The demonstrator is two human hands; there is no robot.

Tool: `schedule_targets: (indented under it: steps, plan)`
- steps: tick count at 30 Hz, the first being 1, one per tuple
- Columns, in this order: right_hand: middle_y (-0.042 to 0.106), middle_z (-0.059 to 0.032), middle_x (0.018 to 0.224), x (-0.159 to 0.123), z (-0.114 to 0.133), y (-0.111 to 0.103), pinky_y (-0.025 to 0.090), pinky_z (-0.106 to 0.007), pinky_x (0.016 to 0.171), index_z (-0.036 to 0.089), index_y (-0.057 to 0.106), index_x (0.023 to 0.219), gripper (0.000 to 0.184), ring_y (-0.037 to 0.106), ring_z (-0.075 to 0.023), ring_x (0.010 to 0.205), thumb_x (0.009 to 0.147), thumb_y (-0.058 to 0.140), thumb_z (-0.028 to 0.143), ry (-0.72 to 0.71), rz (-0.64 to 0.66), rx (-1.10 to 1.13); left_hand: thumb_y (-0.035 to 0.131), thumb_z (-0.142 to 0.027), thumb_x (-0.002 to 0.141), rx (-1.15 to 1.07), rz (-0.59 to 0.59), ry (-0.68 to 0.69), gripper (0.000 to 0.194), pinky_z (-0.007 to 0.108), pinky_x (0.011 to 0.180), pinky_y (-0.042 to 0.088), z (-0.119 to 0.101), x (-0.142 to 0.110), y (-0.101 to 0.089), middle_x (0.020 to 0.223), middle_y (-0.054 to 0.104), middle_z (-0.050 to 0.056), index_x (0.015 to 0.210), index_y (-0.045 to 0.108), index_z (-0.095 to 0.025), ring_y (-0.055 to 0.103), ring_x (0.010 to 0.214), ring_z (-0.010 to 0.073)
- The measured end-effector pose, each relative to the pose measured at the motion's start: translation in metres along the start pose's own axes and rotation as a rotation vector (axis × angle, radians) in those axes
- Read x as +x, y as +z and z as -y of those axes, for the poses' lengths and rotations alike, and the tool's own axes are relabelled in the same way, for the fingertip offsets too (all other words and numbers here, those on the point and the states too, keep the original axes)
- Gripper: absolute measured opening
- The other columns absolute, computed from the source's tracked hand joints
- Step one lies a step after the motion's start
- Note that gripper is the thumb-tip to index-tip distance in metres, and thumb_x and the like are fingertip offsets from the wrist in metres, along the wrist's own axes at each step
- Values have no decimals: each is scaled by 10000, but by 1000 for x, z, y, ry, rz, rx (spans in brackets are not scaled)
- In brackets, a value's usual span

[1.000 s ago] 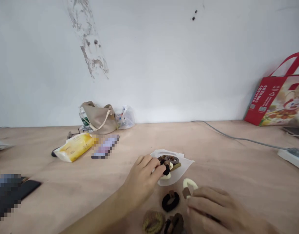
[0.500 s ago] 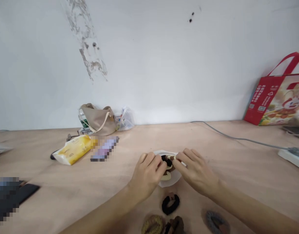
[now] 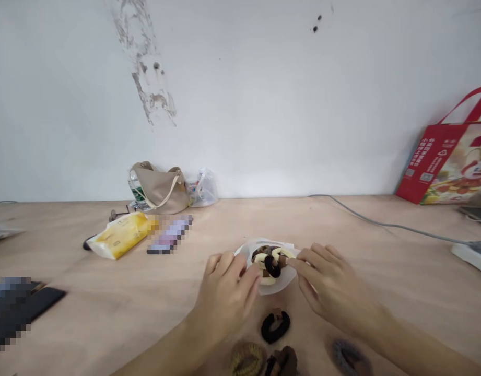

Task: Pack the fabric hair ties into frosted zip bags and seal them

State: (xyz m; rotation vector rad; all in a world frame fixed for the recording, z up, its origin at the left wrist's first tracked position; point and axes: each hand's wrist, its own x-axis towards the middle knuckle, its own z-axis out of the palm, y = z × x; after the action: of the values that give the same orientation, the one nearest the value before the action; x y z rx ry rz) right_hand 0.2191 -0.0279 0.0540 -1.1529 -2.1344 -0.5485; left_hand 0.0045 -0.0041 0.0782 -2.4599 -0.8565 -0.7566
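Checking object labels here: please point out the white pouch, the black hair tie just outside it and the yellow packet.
White pouch (image 3: 282, 284), head view: bare lower-right part.
Black hair tie (image 3: 267, 329), head view: left side of the loop.
Yellow packet (image 3: 125, 235), head view: middle of upper face.

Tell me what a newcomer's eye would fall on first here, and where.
Probably the red shopping bag by the wall at the far right, thanks to its strong color. Next, low in the middle, the left hand and right hand flank a white pouch holding dark and cream hair ties. A yellow and white packet lies farther left.
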Motion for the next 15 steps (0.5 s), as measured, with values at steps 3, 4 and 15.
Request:
schedule_targets:
  steps: [3, 4, 15]
  plan:
    - [625, -38, 769, -10, 2, -7, 325, -320, 681, 190, 620, 838, 212, 488, -202, 744, 807, 471, 43, 4, 2, 102, 447, -149, 904, -171, -22, -56, 208, 331, 658, 281, 1, -15, -12, 705, 561, 19, 852, 643, -197, 444, 677, 183]
    - [632, -33, 775, -13, 4, -9, 325, -319, 685, 198, 614, 823, 218, 494, -199, 744, 813, 464, 41, 3, 0, 133, 441, -141, 900, -224, -22, -66, 218, 327, 653, 279, 1, -21, -15, 696, 561, 14, 836, 640, -201, 441, 672, 178]
    - [663, -37, 859, -20, 24, -1, 358, -327, 735, 167, 584, 1069, 223, 575, -188, 757, 917, 429, 112, -129, 22, 31, 482, -329, 927, -426, 119, 84, 171, 295, 592, 323, -6, -70, -13, 660, 577, -16, 832, 596, -243, 489, 641, 153]
